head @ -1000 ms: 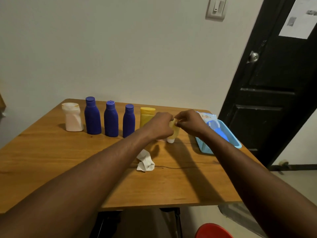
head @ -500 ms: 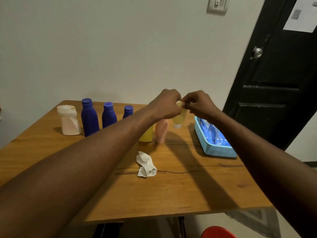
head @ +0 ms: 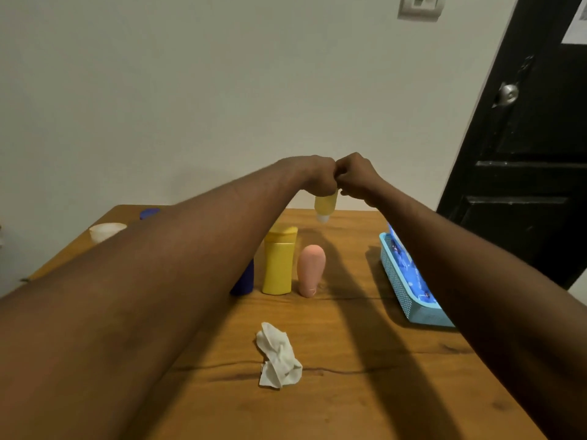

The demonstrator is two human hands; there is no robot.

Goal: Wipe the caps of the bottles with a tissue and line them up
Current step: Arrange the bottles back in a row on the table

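A small pale-yellow tube (head: 326,205) with a white cap pointing down hangs above the table. My left hand (head: 313,177) grips its upper end, and my right hand (head: 355,179) pinches the same end from the right. Below stand a yellow bottle (head: 279,260), a pink tube (head: 310,270) and a blue bottle (head: 244,281), the blue one mostly hidden by my left forearm. Further left only the tops of a white bottle (head: 106,231) and another blue bottle (head: 149,213) show. A crumpled white tissue (head: 278,357) lies on the wooden table (head: 365,392).
A light-blue plastic basket (head: 403,285) with blue items stands at the table's right side, partly behind my right forearm. A black door is at the right, a pale wall behind.
Both hands lifted the small yellow tube up off the table. The view has tilted so the row of bottles sits lower, and my left forearm now covers most of it.
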